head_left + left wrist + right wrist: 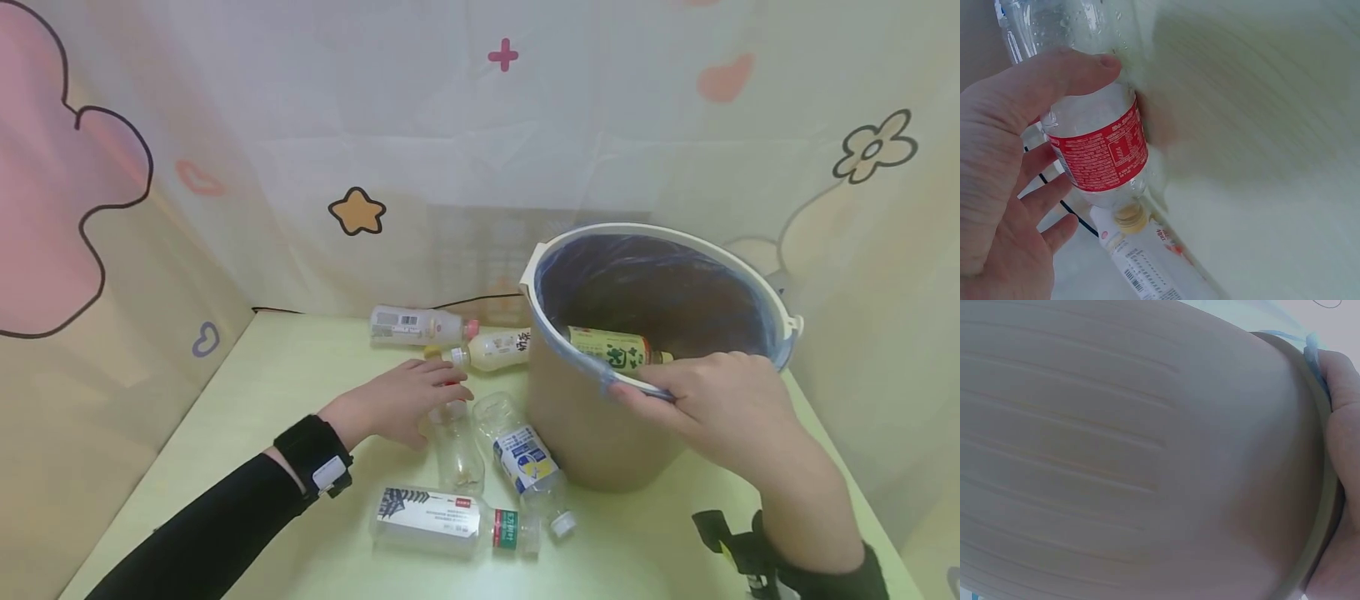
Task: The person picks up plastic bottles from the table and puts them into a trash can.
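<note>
My left hand (405, 398) is over a clear plastic bottle with a red label (1107, 153), lying on the table. Its thumb reaches across the bottle in the left wrist view, while the other fingers spread loosely along the far side. With my right hand (727, 408) I grip the near rim of a beige trash bin (600, 442), thumb outside and fingers inside. A blue liner bag (645, 258) covers the bin's inside and folds over the rim. Inside, close to the right fingers, lies a bottle with a green-yellow label (611, 346).
Left of the bin lie a clear bottle with a blue-white label (525, 458) and a bottle with a white label (431, 518). Farther back are a milk tea bottle (498, 348) and a pink-capped bottle (416, 325). A patterned curtain (300, 125) closes off the back.
</note>
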`<state>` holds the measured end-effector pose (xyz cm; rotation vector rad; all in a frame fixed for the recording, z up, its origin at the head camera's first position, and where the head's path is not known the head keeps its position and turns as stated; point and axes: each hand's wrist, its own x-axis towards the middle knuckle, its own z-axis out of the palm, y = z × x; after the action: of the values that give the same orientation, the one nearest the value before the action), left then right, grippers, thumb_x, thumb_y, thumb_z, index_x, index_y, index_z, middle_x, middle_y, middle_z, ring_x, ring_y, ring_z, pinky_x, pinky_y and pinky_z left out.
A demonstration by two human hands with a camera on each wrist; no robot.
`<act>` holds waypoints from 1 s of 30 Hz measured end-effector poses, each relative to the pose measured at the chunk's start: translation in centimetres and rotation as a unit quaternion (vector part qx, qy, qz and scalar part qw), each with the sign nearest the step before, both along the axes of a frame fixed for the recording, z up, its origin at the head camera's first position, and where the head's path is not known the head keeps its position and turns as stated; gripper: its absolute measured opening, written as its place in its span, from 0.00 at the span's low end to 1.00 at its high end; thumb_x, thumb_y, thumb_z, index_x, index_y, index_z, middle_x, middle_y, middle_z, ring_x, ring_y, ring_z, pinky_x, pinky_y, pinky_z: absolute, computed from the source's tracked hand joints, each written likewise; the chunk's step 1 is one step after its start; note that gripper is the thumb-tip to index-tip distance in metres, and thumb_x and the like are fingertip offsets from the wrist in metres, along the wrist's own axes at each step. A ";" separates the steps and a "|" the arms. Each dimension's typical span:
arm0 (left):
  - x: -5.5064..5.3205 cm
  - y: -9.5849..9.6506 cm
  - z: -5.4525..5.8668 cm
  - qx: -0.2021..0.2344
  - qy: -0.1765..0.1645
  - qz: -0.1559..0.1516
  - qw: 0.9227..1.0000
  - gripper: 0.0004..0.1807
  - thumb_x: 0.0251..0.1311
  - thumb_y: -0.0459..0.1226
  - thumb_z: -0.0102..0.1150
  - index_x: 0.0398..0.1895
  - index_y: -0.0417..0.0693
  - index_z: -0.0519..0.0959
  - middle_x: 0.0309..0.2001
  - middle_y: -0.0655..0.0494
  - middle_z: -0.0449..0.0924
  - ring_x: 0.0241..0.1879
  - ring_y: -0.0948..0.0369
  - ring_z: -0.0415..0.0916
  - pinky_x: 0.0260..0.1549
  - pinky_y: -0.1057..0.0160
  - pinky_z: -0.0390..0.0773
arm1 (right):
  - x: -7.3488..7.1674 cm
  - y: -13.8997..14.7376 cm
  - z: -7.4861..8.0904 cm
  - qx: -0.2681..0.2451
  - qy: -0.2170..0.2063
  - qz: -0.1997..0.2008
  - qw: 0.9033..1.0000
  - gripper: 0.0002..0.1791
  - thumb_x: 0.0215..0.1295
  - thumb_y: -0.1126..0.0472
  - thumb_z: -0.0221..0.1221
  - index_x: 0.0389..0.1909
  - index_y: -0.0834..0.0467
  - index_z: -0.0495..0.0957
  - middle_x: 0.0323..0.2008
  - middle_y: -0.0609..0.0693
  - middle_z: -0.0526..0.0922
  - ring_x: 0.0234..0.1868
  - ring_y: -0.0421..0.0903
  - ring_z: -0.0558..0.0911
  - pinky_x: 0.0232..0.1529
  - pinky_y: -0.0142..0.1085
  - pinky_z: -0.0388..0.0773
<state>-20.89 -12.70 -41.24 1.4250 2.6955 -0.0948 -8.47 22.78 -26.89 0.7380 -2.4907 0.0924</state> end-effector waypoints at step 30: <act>0.3 -2.0 -1.6 0.008 -0.034 0.035 0.999 0.32 0.36 0.47 0.67 0.53 0.59 0.76 0.45 0.58 0.78 0.45 0.58 0.69 0.52 0.51 0.71 | 0.1 -0.1 0.1 0.000 -0.007 -0.007 1.000 0.25 0.51 0.40 0.62 0.08 0.41 0.58 0.07 0.33 0.51 0.09 0.34 0.53 0.11 0.32 0.45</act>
<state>-20.56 -14.67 -42.81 1.3109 2.6943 -0.0206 -8.36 22.68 -26.83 0.7224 -2.5091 0.0922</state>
